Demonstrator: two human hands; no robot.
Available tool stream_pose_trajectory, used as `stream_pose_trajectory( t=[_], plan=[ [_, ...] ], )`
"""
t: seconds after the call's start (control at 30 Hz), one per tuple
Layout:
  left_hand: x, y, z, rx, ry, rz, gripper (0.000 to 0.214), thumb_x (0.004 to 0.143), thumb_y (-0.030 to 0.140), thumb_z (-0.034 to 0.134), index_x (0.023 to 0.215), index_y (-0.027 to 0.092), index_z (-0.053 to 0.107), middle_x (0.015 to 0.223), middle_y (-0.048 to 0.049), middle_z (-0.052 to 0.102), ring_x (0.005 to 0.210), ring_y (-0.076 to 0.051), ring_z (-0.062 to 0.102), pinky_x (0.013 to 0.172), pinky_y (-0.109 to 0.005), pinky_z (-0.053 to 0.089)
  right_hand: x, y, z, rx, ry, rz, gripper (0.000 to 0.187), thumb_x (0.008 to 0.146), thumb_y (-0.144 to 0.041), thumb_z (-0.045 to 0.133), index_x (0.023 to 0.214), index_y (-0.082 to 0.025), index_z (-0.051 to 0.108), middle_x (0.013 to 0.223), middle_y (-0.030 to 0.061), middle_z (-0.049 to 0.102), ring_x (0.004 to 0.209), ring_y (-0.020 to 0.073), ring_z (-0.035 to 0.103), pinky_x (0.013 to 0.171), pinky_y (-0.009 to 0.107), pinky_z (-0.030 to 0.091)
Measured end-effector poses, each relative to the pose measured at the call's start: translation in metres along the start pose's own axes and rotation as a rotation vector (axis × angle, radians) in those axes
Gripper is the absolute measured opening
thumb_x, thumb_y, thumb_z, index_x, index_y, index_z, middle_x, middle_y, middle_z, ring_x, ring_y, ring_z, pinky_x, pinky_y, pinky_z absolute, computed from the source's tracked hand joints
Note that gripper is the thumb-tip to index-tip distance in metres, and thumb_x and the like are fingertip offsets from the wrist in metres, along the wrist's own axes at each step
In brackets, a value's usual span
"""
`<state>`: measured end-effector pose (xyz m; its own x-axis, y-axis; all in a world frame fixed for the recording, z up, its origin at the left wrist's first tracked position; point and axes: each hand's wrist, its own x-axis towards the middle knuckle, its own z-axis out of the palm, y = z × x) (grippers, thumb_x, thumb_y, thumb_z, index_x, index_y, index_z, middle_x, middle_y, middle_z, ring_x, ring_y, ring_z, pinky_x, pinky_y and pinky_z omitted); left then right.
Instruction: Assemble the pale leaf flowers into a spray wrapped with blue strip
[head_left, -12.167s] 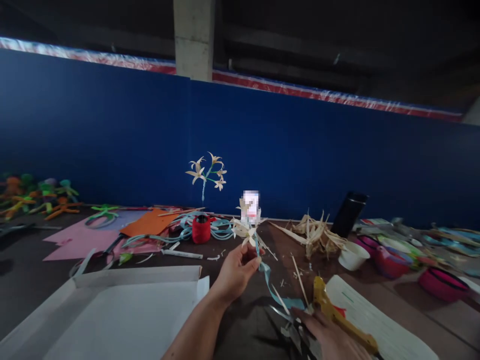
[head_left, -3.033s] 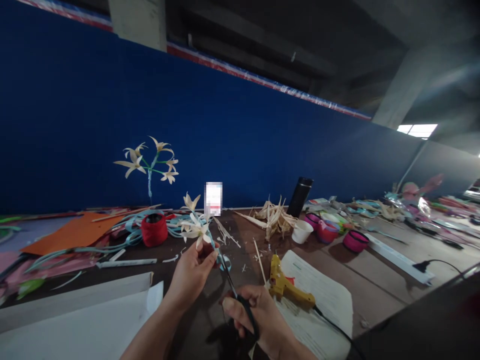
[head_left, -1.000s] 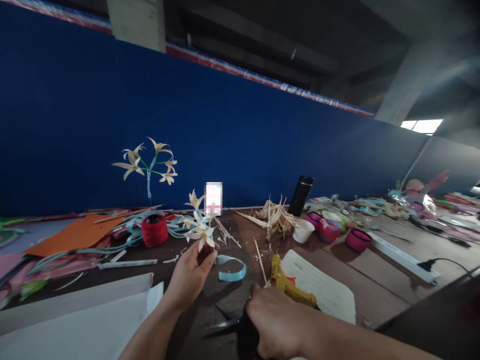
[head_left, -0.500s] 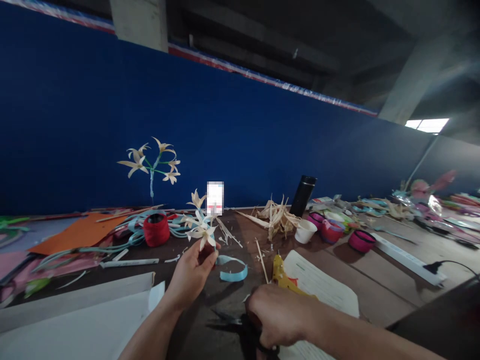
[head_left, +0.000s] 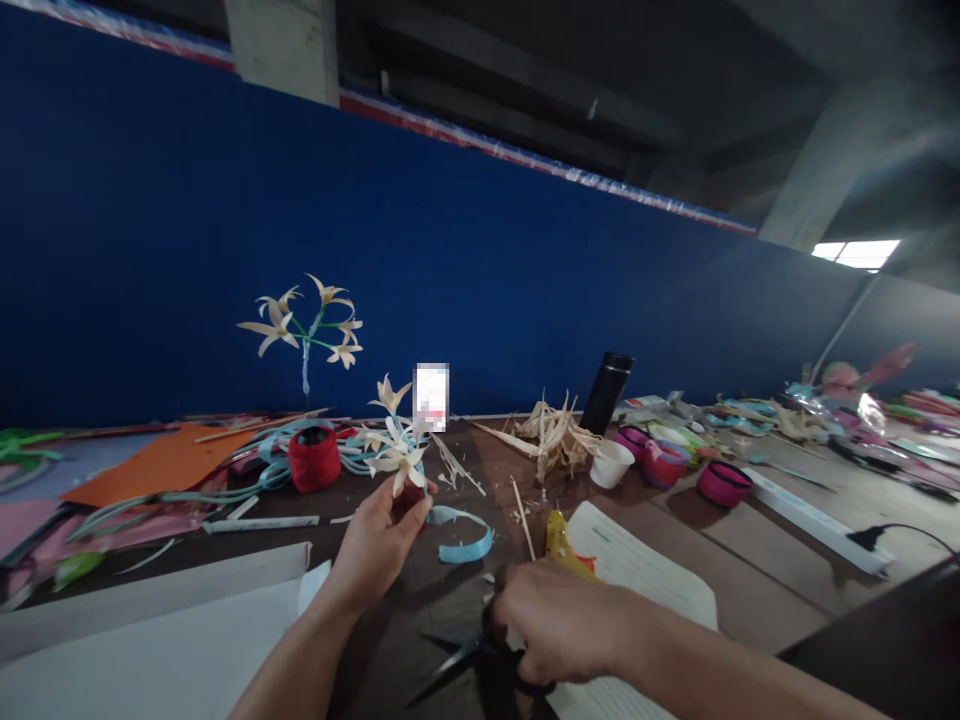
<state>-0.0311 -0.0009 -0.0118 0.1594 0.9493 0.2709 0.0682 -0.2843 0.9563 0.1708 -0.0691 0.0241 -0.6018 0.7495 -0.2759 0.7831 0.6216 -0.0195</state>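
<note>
My left hand (head_left: 375,545) pinches the stem of a small bunch of cream straw flowers (head_left: 394,445) and holds it upright above the dark table. A light blue ribbon (head_left: 465,535) trails from the stem and curls on the table. My right hand (head_left: 559,625) is closed over the handles of black scissors (head_left: 457,660), low over the table with the blades parted and pointing left. A yellow glue gun (head_left: 562,540) lies just behind the right hand, on a white paper sheet (head_left: 645,575).
A red thread spool (head_left: 313,458), blue strips and orange paper (head_left: 154,462) lie at left. A finished flower sprig (head_left: 307,330) stands by the blue wall. Straw scraps (head_left: 551,435), a black bottle (head_left: 609,390), a white cup (head_left: 611,462) and pink bowls sit at right. An open white box (head_left: 150,640) fills the near left.
Three seconds ago the scissors were raised at the ribbon under the flowers. The right hand has since lowered them to the table, and the ribbon end lies curled there. The left hand stayed put.
</note>
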Motion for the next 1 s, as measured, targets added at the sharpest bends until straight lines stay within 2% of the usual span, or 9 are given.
stream_pose_trajectory(
  t=[0.13, 0.2, 0.27, 0.37, 0.47, 0.6, 0.73, 0.9, 1.0],
  plan=[
    [0.000, 0.004, -0.001, 0.001, -0.008, 0.005, 0.028, 0.072, 0.037, 0.058, 0.092, 0.017, 0.059, 0.074, 0.0000, 0.057, 0.062, -0.013, 0.050, 0.059, -0.024, 0.042, 0.002, 0.010, -0.005, 0.114, -0.055, -0.137, 0.027, 0.066, -0.030, 0.068, 0.092, -0.026, 0.070, 0.074, -0.0002, 0.070, 0.068, 0.0160, 0.062, 0.054, 0.022, 0.037],
    [0.000, 0.006, -0.002, 0.022, -0.020, 0.016, 0.027, 0.073, 0.035, 0.058, 0.092, 0.016, 0.059, 0.075, -0.0009, 0.058, 0.063, -0.013, 0.050, 0.059, -0.024, 0.042, 0.001, 0.011, -0.008, 0.155, -0.006, -0.112, 0.022, 0.069, -0.031, 0.065, 0.090, -0.028, 0.070, 0.075, -0.0014, 0.070, 0.069, 0.0160, 0.062, 0.056, 0.022, 0.037],
    [0.000, 0.007, -0.002, 0.049, -0.034, 0.027, 0.025, 0.074, 0.034, 0.057, 0.092, 0.017, 0.059, 0.076, -0.0011, 0.058, 0.063, -0.013, 0.050, 0.060, -0.024, 0.042, 0.003, 0.010, -0.013, 0.227, 0.148, 0.006, 0.014, 0.073, -0.031, 0.061, 0.082, -0.026, 0.072, 0.073, -0.0010, 0.069, 0.068, 0.0161, 0.061, 0.058, 0.024, 0.038],
    [-0.002, 0.007, 0.000, 0.036, -0.073, 0.029, 0.024, 0.075, 0.033, 0.056, 0.092, 0.017, 0.058, 0.074, -0.0008, 0.058, 0.064, -0.012, 0.050, 0.061, -0.024, 0.041, 0.012, 0.007, -0.023, 0.512, 0.546, 0.210, 0.021, 0.082, -0.033, 0.052, 0.083, -0.021, 0.069, 0.075, 0.0015, 0.068, 0.068, 0.0144, 0.060, 0.061, 0.024, 0.041],
    [-0.004, 0.008, 0.002, -0.050, -0.101, -0.021, 0.026, 0.073, 0.035, 0.058, 0.092, 0.016, 0.058, 0.076, -0.0011, 0.058, 0.066, -0.013, 0.052, 0.060, -0.023, 0.042, 0.029, 0.007, -0.030, 0.876, 0.758, 0.162, 0.028, 0.085, -0.036, 0.048, 0.101, -0.017, 0.062, 0.090, 0.0051, 0.067, 0.080, 0.0154, 0.061, 0.070, 0.025, 0.046],
    [-0.004, 0.012, 0.002, -0.081, -0.134, -0.029, 0.026, 0.072, 0.036, 0.059, 0.089, 0.017, 0.057, 0.075, -0.0013, 0.059, 0.066, -0.013, 0.053, 0.058, -0.023, 0.043, 0.050, 0.011, -0.025, 1.014, 0.590, 0.043, 0.030, 0.083, -0.039, 0.052, 0.100, -0.017, 0.065, 0.091, 0.0038, 0.067, 0.087, 0.0174, 0.060, 0.079, 0.028, 0.045],
    [-0.003, 0.014, 0.001, -0.050, -0.135, 0.008, 0.021, 0.072, 0.034, 0.058, 0.086, 0.018, 0.057, 0.070, 0.0008, 0.058, 0.062, -0.013, 0.052, 0.058, -0.023, 0.042, 0.059, 0.014, -0.013, 1.165, 0.418, 0.038, 0.033, 0.080, -0.044, 0.056, 0.092, -0.016, 0.067, 0.082, 0.0019, 0.066, 0.080, 0.0165, 0.061, 0.073, 0.026, 0.046],
    [-0.002, 0.009, 0.001, -0.017, -0.123, 0.011, 0.022, 0.073, 0.033, 0.057, 0.089, 0.017, 0.057, 0.078, -0.0016, 0.061, 0.071, -0.016, 0.056, 0.063, -0.025, 0.043, 0.063, 0.012, -0.006, 1.372, 0.402, 0.111, 0.033, 0.067, -0.041, 0.070, 0.085, -0.015, 0.063, 0.070, -0.0013, 0.058, 0.060, 0.0096, 0.054, 0.058, 0.021, 0.044],
    [-0.003, 0.007, 0.000, 0.012, -0.136, 0.023, 0.024, 0.075, 0.032, 0.056, 0.093, 0.017, 0.057, 0.081, -0.0025, 0.062, 0.077, -0.017, 0.057, 0.068, -0.026, 0.044, 0.064, 0.010, -0.005, 1.426, 0.399, 0.151, 0.033, 0.060, -0.039, 0.075, 0.078, -0.014, 0.061, 0.063, -0.0048, 0.051, 0.048, 0.0049, 0.042, 0.043, 0.016, 0.034]
  ],
)
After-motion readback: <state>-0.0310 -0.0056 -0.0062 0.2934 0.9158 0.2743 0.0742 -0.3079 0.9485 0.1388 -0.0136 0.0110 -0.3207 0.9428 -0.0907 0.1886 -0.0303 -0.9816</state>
